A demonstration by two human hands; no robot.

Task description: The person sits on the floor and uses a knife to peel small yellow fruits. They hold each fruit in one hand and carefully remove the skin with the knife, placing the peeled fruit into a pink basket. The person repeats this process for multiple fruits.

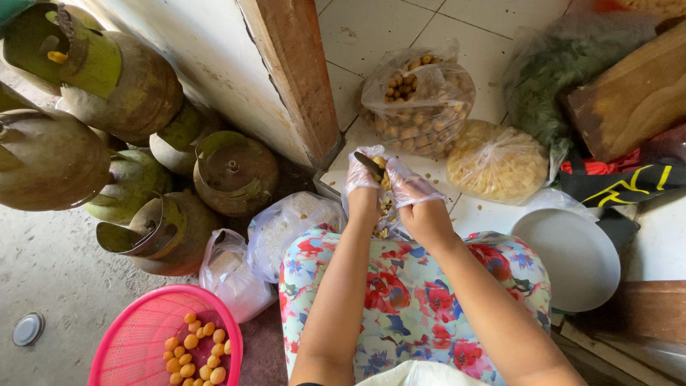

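Note:
Both hands wear thin clear plastic gloves and meet above my knees. My left hand (359,174) grips a small knife (368,164) with a dark blade. My right hand (412,187) holds a small yellowish round fruit (384,180) against the blade. Peelings fall between my knees onto a pile (384,227). A pink basket (136,342) at the lower left holds several peeled orange-yellow pieces (196,352). A clear bag of brown unpeeled fruits (418,100) stands open just beyond my hands.
Several green gas cylinders (114,75) crowd the left by a wooden door frame (296,78). Clear bags of white contents (289,225) lie near my left knee. A bag of yellow pieces (496,163), a bag of greens (554,78), a white round lid (568,257) and a wooden block (636,96) sit right.

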